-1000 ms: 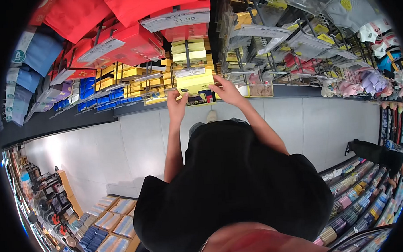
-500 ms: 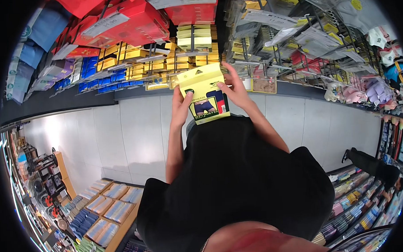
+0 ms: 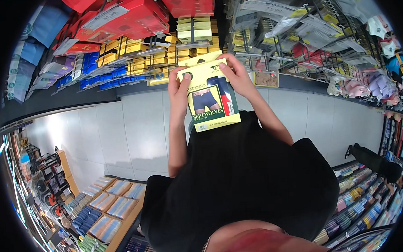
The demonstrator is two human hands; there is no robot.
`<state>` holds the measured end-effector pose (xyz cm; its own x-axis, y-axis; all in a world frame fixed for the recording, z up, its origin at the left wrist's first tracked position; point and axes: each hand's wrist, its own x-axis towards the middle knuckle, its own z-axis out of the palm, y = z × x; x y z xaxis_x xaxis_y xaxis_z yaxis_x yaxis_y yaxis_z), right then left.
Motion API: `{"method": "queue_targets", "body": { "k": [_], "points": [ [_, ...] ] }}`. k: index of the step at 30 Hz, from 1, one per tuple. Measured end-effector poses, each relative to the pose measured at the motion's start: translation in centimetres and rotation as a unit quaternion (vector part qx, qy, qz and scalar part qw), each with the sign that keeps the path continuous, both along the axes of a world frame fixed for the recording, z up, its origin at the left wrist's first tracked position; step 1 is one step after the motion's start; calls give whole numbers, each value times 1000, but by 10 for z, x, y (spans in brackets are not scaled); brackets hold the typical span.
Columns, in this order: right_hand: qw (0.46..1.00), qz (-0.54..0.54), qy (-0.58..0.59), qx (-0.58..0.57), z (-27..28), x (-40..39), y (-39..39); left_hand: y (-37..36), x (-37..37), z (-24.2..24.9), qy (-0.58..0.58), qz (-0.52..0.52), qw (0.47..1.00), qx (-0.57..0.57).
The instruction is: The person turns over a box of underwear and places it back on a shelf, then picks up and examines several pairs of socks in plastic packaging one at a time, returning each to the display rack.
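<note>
A yellow box [image 3: 205,99] marked SEPTWOLVES, with a picture of dark boxer shorts on its front, is held up before the rack. My left hand [image 3: 179,91] grips its left edge near the top, thumb on the front face. At the upper right corner, my right hand [image 3: 238,76] holds it the same way, with the thumb on the front. The fingers behind the box are partly hidden. Its hang tab sticks up at the top, tilted back.
Hooks with red boxes [image 3: 127,24], yellow boxes [image 3: 194,34] and clear packs [image 3: 278,30] hang ahead. A wooden bin [image 3: 134,217] of folded packs stands lower left. At the right, a person in dark clothes [image 3: 376,162] is beside a shelf.
The box has come closer to the camera, looks larger and shows its front more squarely. My right hand has moved onto its upper right corner, and my left hand has shifted up its edge.
</note>
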<state>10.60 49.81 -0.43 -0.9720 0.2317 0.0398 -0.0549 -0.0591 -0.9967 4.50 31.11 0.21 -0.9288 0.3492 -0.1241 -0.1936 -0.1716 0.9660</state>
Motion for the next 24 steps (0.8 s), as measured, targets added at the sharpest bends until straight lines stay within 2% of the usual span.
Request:
{"method": "queue_targets", "body": {
  "k": [5,8,12,14,16,19,20,22,23,24],
  "points": [
    [999,14,-30,-14,-9,12,8,-2,12,2,-55,-28,998,-3],
    [997,16,-69,30,-10,17,8,0,17,0,-55,-9,998,18],
    [999,-14,-15,-32,-15,14,5,4,21,10,-25,-9,1000,0],
    [999,-15,-8,-49,-6,10,7,9,23,23,-47,36,996,63],
    [991,-64,23,-111,4,6,10,8,26,28,-54,18,996,73],
    [989,-80,59,-109,4,0,18,7,35,29,-159,-25,979,126],
    [988,-87,74,-105,6,-1,20,5,39,34,-248,-14,961,122],
    [986,-109,81,-99,17,-1,23,0,42,17,-242,-106,940,218],
    [986,-111,80,-94,19,1,26,-2,43,9,-244,-113,939,215],
    [986,-116,80,-90,20,4,29,-1,43,5,-223,-122,954,158]
  ]
}}
